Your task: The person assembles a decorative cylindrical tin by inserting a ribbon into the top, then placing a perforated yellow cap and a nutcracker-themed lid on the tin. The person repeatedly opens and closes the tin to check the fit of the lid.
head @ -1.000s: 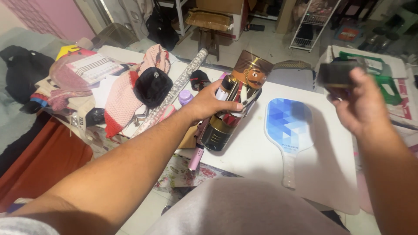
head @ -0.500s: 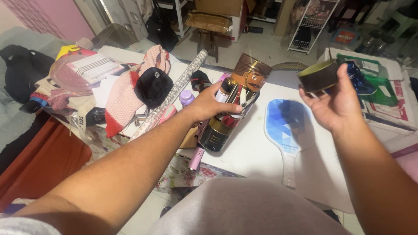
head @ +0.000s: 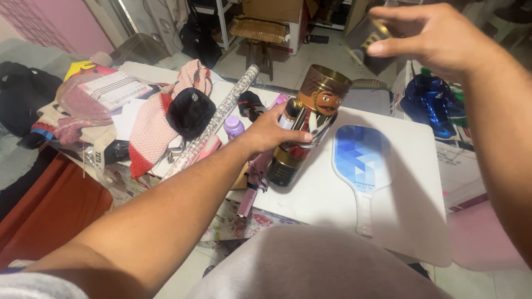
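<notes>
1. My left hand (head: pixel 272 133) is wrapped around the middle of the soldier-shaped tin (head: pixel 306 123), fingers closed across its front, holding it tilted on the white table (head: pixel 410 221).
2. The tin's long axis leans from its dark base near me, up and away to its open brown top on the far right.
3. My right hand (head: pixel 429 34) is raised well above and to the right of that top, fingers pinched on what looks like the round lid (head: pixel 370 40); it is blurred, so I am not sure of its shape.
4. The lid lies up and right of the tin's mouth; the right hand is the nearer one to it.
5. Just right of the tin lies the blue paddle (head: pixel 357 160); left of my left hand, a clear glittery roll (head: pixel 221 113) and a black cap (head: pixel 190 111).
6. Half a second ago my right hand was lower and open-palmed under the lid; now it is higher and pinching.
</notes>
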